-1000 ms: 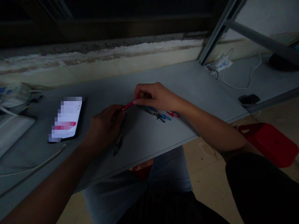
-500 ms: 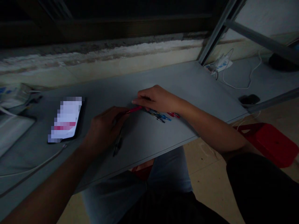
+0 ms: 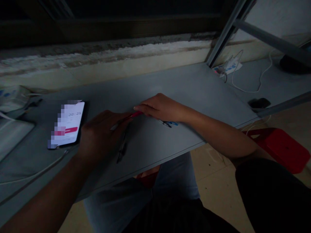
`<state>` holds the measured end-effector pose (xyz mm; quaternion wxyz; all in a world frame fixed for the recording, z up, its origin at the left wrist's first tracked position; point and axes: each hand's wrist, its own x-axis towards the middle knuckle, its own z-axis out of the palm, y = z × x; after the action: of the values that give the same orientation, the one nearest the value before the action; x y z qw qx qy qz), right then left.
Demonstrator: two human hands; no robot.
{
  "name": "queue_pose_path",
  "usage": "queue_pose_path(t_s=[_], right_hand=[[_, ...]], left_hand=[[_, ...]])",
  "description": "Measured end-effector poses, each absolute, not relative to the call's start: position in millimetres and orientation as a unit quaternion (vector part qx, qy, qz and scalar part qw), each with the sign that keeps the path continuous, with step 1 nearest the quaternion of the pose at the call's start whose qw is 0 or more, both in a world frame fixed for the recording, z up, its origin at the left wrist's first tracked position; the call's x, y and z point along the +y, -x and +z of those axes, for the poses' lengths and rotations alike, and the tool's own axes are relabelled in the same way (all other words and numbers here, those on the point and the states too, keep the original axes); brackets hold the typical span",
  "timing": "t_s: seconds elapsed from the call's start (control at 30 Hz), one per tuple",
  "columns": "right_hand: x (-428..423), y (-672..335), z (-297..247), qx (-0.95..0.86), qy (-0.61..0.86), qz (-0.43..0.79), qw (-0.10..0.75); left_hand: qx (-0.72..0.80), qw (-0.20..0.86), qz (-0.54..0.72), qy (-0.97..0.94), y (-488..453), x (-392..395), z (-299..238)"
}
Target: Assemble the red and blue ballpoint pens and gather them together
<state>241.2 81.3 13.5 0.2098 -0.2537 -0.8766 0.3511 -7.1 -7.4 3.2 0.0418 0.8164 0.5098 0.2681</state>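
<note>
Pink pen (image 3: 136, 114) — pinched in left grip (image 3: 104, 130), one end at right grip (image 3: 160, 107), whose hold is unclear.

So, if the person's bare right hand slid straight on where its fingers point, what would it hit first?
Probably the bare left hand, across the slim pinkish-red pen between them. Depth is unclear, so the right hand might instead pass over it toward the flat, black-edged, lit phone.
</note>
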Motion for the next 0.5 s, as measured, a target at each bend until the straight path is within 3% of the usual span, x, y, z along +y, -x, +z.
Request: queue_pose_path(t_s=[0.17, 0.5], right_hand=[[85, -246, 14, -0.864, 0.234, 0.358, 0.266], [81, -244, 17, -0.812, 0.274, 0.441, 0.265]], left_hand=[[0.549, 0.077, 0.253, -0.793, 7, -5, -2], [0.511, 0.043, 0.270, -0.815, 5, -14, -8]])
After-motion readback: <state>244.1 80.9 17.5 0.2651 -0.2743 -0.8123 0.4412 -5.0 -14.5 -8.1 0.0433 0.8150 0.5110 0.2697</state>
